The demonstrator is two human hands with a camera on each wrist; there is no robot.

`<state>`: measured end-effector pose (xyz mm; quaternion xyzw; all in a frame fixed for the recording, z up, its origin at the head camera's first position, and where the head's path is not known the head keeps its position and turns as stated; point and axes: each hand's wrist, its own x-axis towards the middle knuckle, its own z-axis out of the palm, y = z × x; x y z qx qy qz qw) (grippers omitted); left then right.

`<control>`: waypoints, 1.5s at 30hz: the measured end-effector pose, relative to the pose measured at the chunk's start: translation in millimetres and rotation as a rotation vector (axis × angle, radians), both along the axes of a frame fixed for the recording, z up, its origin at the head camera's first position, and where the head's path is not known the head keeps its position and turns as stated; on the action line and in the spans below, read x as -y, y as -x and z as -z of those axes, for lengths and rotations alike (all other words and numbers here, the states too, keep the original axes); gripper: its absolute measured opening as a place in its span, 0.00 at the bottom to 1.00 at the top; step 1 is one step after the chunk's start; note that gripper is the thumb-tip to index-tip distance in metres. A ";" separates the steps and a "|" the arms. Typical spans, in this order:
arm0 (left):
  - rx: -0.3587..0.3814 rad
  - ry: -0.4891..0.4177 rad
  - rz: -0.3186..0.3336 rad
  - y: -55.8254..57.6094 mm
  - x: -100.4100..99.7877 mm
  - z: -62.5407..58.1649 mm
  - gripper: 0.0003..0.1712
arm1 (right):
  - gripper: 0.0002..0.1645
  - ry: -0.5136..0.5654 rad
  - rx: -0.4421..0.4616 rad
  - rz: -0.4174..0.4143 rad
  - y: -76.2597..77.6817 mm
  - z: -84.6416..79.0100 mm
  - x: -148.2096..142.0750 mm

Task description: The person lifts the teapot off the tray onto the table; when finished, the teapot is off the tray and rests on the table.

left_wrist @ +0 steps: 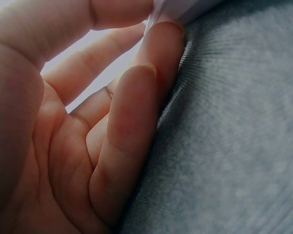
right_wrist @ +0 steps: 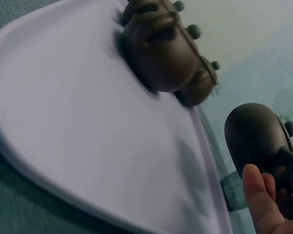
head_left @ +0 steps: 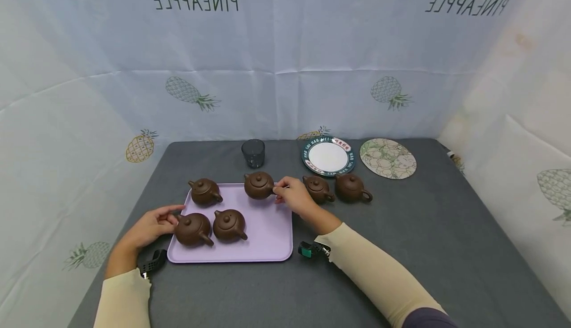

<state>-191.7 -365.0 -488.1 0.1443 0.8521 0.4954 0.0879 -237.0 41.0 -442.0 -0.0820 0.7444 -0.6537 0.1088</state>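
Note:
My right hand (head_left: 295,197) pinches the handle of a small brown teapot (head_left: 258,185). In the right wrist view this teapot (right_wrist: 256,134) hangs above the far part of the lilac tray (right_wrist: 112,146), over its shadow. My left hand (head_left: 153,226) holds the left rim of the tray (head_left: 267,239), beside the front-left teapot (head_left: 193,229). Up close in the left wrist view, the left hand's curled fingers (left_wrist: 124,112) meet the tray edge. Two more teapots stand on the tray, one at the back left (head_left: 204,191) and one near the middle (head_left: 229,225).
Right of the tray, two similar teapots stand side by side, one (head_left: 316,189) partly behind my right hand, the other (head_left: 351,188) farther right. Behind are a dark glass cup (head_left: 253,153), a green-rimmed plate (head_left: 328,172) and a round patterned mat (head_left: 388,158). Grey cloth (head_left: 424,248) covers the table.

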 end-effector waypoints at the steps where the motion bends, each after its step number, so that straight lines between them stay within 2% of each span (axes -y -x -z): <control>1: 0.002 0.001 -0.003 -0.5 0.7 0.0 0.29 | 0.07 0.004 -0.010 0.000 0.5 -3.1 -4.0; 5: 0.006 0.009 -0.015 -0.5 2.2 -1.6 0.29 | 0.07 0.016 -0.048 0.003 2.9 -14.4 -22.5; 9: -0.006 0.009 -0.012 6.2 -0.5 -3.8 0.29 | 0.07 0.032 -0.083 0.015 3.9 -25.6 -46.9; 15: -0.007 -0.005 0.030 22.1 -10.1 -4.4 0.30 | 0.09 0.059 -0.115 0.061 -4.4 -41.8 -92.2; 19: -0.002 -0.025 0.039 25.0 -15.2 -5.3 0.30 | 0.12 0.039 -0.142 0.072 -11.3 -47.5 -122.3; 26: -0.011 -0.023 0.025 19.2 -13.3 -6.3 0.29 | 0.17 0.047 -0.147 0.094 -20.6 -49.8 -161.3; 29: -0.015 -0.023 0.014 12.9 -6.7 -6.3 0.30 | 0.19 0.054 -0.148 0.116 -22.8 -50.2 -171.3; 31: -0.014 -0.017 0.007 6.0 -6.5 -13.0 0.30 | 0.18 0.054 -0.149 0.133 -24.7 -50.9 -177.4; 36: 0.000 -0.036 0.014 2.0 -4.5 -9.6 0.31 | 0.19 0.042 -0.142 0.171 -31.3 -45.9 -203.5; 38: -0.004 -0.047 0.017 4.4 -1.6 -1.5 0.31 | 0.19 0.039 -0.147 0.184 -34.2 -42.0 -216.1; 45: -0.025 -0.027 0.003 -0.6 1.8 0.3 0.31 | 0.18 0.099 -0.145 0.216 -41.2 -35.3 -251.3</control>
